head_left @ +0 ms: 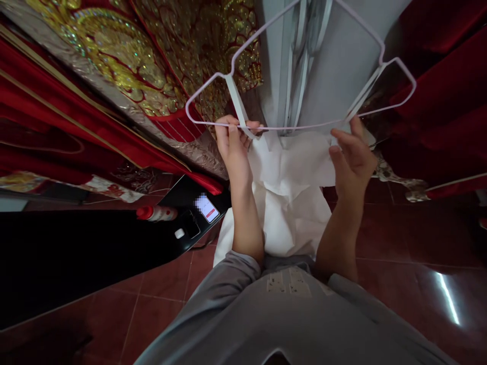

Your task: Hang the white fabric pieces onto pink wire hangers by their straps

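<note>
A pale pink wire hanger [300, 126] spans the upper middle of the view, its hook out of frame. White straps loop over both of its shoulder notches, and a white garment [289, 167] hangs below the bar. My left hand [236, 144] is closed at the bar's left part, thumb in front, gripping the hanger beside the left strap [236, 101]. My right hand [353, 159] is at the garment's upper right edge, thumb and forefinger bent around the fabric. One of its fingertips touches the lower end of the right strap [363, 94].
Gold-sequinned red garments [114, 56] hang at the left, dark red cloth [449, 76] at the right. On a black table [76, 263] lie a phone [209, 209], a dark flat object [190, 225], a small white case [179, 233] and a red-capped bottle [158, 213]. The floor [399, 284] is reddish tile.
</note>
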The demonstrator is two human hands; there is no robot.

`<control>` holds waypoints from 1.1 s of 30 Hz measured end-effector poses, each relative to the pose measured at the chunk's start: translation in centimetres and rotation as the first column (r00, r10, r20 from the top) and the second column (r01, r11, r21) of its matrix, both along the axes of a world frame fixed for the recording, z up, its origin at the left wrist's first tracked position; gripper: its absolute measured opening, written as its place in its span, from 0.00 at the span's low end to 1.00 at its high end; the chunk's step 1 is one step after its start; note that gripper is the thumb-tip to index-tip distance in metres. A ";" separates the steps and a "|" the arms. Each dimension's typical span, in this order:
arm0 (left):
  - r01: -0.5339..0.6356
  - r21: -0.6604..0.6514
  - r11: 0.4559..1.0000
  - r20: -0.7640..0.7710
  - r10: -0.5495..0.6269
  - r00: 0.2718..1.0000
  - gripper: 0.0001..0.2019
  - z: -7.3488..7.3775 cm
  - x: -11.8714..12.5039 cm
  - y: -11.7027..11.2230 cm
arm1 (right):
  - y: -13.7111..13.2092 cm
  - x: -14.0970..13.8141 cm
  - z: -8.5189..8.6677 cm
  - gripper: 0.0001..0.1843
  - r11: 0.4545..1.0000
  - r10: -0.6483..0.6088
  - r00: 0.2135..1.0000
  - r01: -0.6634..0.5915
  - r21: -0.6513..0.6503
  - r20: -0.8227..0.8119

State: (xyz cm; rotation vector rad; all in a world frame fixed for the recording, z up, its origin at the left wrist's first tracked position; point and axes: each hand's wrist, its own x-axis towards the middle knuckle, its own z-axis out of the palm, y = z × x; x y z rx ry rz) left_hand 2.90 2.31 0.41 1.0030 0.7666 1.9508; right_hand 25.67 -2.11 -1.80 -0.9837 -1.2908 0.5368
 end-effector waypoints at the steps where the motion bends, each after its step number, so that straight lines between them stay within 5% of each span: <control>1: 0.004 0.004 1.000 -0.002 -0.004 1.000 0.14 0.0 0.0 -0.1 | -0.2 -0.3 0.0 0.15 1.000 0.003 0.999 -0.003 0.002 -0.054; 4: -0.003 0.011 1.000 0.014 0.003 1.000 0.12 0.1 0.4 -0.4 | -0.3 -1.2 1.0 0.12 0.999 -0.053 0.972 0.049 -0.022 -0.229; 7: -0.009 -0.005 1.000 0.029 0.009 1.000 0.09 0.2 1.1 -0.9 | -0.1 -2.3 1.7 0.07 0.987 -0.141 0.857 0.080 -0.142 -0.496; 10: -0.012 -0.066 0.998 0.009 0.013 1.000 0.08 0.3 1.3 -1.3 | 0.0 -3.4 1.8 0.09 0.969 -0.142 0.720 -0.040 -0.245 -0.679; 16: 0.039 -0.085 0.996 -0.012 -0.040 0.999 0.10 0.6 0.3 -1.7 | 0.0 -4.7 3.3 0.19 0.942 0.040 0.633 -0.283 -0.183 -0.773; 22: -0.023 -0.086 0.996 -0.075 0.016 0.997 0.11 0.0 0.4 -1.6 | 1.5 -5.6 2.7 0.12 0.956 0.043 0.642 -0.250 -0.156 -0.765; 27: -0.165 -0.052 0.985 -0.256 0.147 0.956 0.11 -0.8 -0.8 -2.2 | 3.1 -5.2 1.1 0.21 0.975 0.128 0.744 -0.216 -0.054 -0.656; 33: -0.111 -0.080 0.991 -0.275 0.085 0.958 0.10 1.7 -2.1 -4.0 | 3.4 -4.6 1.5 0.21 0.982 0.112 0.725 -0.186 -0.036 -0.680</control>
